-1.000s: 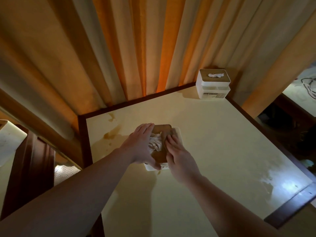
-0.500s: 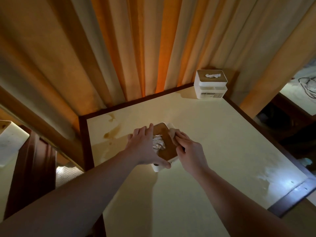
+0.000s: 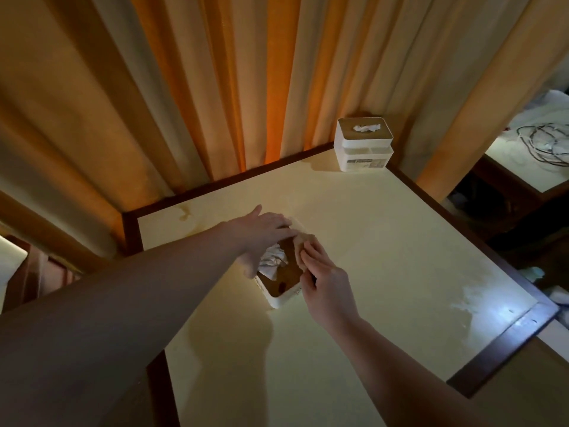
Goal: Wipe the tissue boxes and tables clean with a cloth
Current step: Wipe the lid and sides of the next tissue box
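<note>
A white tissue box (image 3: 277, 298) with a brown lid and a crumpled tissue (image 3: 273, 261) poking out stands near the middle of the cream table (image 3: 385, 257), one corner turned toward me. My left hand (image 3: 261, 234) rests over the box's far left side, fingers straight. My right hand (image 3: 323, 282) pinches a beige cloth (image 3: 303, 243) and presses it on the lid's right edge. A second white tissue box (image 3: 363, 151) with a brown lid stands at the table's far right corner, against the curtain.
Orange and beige curtains (image 3: 246, 87) hang close behind the table. Brown stains (image 3: 184, 211) mark the far left corner and a shiny patch (image 3: 492, 309) the right side. The dark wooden rim (image 3: 498, 355) borders the top. Another table with cables (image 3: 545, 143) stands at right.
The near tissue box has turned on the table so a corner faces me. My left hand slid toward its far side, and my right hand curled onto the cloth at the lid's right edge.
</note>
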`<control>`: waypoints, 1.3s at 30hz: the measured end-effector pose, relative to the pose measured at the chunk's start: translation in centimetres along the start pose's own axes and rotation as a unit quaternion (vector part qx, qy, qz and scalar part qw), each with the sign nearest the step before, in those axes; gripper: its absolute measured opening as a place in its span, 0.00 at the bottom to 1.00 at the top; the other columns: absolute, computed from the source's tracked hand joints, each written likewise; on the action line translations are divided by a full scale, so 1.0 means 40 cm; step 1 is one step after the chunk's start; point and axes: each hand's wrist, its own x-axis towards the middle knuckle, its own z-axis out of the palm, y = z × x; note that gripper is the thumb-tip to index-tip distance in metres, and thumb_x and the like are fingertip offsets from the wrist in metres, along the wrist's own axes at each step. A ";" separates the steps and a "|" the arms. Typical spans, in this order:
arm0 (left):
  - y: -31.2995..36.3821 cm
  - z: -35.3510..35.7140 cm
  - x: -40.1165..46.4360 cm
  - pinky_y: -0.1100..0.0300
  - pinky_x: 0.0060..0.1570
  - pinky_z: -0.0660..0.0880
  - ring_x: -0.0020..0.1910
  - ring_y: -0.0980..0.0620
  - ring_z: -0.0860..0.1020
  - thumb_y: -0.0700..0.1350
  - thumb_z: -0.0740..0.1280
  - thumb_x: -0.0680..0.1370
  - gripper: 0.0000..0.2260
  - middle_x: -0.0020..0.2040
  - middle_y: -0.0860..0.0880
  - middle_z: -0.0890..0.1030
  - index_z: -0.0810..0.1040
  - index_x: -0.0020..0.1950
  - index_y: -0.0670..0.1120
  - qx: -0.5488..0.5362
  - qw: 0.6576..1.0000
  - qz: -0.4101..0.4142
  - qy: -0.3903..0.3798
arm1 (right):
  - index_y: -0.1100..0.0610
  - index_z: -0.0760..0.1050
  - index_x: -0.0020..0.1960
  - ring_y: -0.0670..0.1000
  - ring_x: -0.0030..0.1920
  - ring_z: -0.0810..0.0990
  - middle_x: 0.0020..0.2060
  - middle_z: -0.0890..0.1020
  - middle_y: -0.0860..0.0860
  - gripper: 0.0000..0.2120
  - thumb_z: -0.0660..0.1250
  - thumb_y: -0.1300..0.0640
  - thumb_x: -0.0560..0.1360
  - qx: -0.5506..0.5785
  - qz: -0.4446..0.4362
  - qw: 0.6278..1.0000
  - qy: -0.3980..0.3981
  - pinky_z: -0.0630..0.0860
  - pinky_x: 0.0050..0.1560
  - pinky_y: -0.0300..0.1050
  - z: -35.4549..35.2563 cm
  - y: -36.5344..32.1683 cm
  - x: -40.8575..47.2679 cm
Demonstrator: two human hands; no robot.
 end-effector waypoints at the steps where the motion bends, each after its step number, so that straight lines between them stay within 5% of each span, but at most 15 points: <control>1: -0.003 0.004 -0.005 0.37 0.79 0.45 0.81 0.43 0.51 0.61 0.82 0.60 0.63 0.81 0.48 0.52 0.45 0.83 0.55 -0.015 1.000 -0.008 0.014 | 0.63 0.78 0.72 0.48 0.79 0.66 0.74 0.75 0.52 0.22 0.67 0.70 0.78 -0.009 0.002 1.000 -0.006 0.64 0.77 0.34 -0.003 0.005 0.003; 4: 0.004 0.039 -0.032 0.42 0.79 0.52 0.76 0.43 0.59 0.72 0.77 0.56 0.64 0.75 0.47 0.60 0.50 0.82 0.52 -0.073 0.994 -0.075 0.043 | 0.63 0.76 0.73 0.50 0.80 0.66 0.75 0.75 0.56 0.22 0.66 0.69 0.79 -0.022 0.018 0.999 -0.039 0.67 0.79 0.47 -0.012 0.012 0.011; 8: 0.048 0.100 -0.065 0.48 0.68 0.70 0.69 0.46 0.63 0.78 0.72 0.52 0.64 0.70 0.49 0.63 0.56 0.79 0.49 -0.178 0.966 -0.166 0.092 | 0.63 0.75 0.74 0.45 0.79 0.62 0.77 0.73 0.54 0.23 0.65 0.68 0.79 -0.023 -0.001 0.998 -0.065 0.58 0.79 0.37 -0.012 0.001 -0.025; 13: 0.092 0.153 -0.088 0.50 0.71 0.66 0.68 0.47 0.65 0.81 0.69 0.53 0.64 0.71 0.51 0.65 0.58 0.80 0.48 -0.197 0.948 -0.204 0.147 | 0.62 0.73 0.76 0.46 0.81 0.62 0.78 0.71 0.53 0.25 0.57 0.58 0.80 -0.053 0.006 0.996 -0.067 0.68 0.78 0.45 0.020 0.009 -0.092; 18: 0.097 0.157 -0.092 0.50 0.73 0.65 0.70 0.47 0.64 0.80 0.72 0.53 0.65 0.73 0.52 0.64 0.56 0.81 0.50 -0.216 0.942 -0.207 0.152 | 0.59 0.56 0.85 0.44 0.84 0.45 0.85 0.54 0.50 0.29 0.51 0.52 0.85 -0.088 0.026 0.983 -0.161 0.47 0.79 0.35 0.010 -0.020 0.049; 24: 0.096 0.167 -0.095 0.51 0.74 0.63 0.71 0.47 0.63 0.79 0.72 0.55 0.64 0.74 0.51 0.63 0.54 0.82 0.50 -0.220 0.940 -0.209 0.159 | 0.61 0.58 0.84 0.47 0.85 0.48 0.84 0.53 0.48 0.32 0.48 0.46 0.84 -0.083 0.006 0.989 -0.123 0.61 0.81 0.45 0.019 -0.020 -0.067; 30: 0.097 0.168 -0.095 0.51 0.74 0.63 0.70 0.47 0.63 0.77 0.72 0.56 0.62 0.74 0.51 0.62 0.54 0.82 0.50 -0.226 0.938 -0.207 0.164 | 0.55 0.46 0.86 0.38 0.81 0.32 0.82 0.40 0.41 0.36 0.49 0.37 0.86 -0.125 0.014 0.980 -0.156 0.51 0.78 0.37 0.027 -0.018 -0.013; 35: 0.094 0.172 -0.094 0.50 0.74 0.63 0.71 0.48 0.63 0.80 0.71 0.54 0.64 0.74 0.52 0.63 0.54 0.82 0.50 -0.225 0.939 -0.205 0.162 | 0.55 0.44 0.86 0.41 0.82 0.33 0.85 0.40 0.43 0.41 0.44 0.30 0.84 -0.124 0.027 0.977 -0.171 0.57 0.83 0.47 0.024 -0.029 -0.029; 39: 0.089 0.171 -0.093 0.50 0.75 0.62 0.72 0.47 0.62 0.79 0.71 0.55 0.65 0.76 0.52 0.62 0.52 0.83 0.50 -0.227 0.940 -0.202 0.158 | 0.53 0.38 0.86 0.44 0.82 0.29 0.84 0.35 0.45 0.43 0.40 0.27 0.82 -0.149 0.023 0.966 -0.208 0.49 0.85 0.53 0.016 -0.033 -0.076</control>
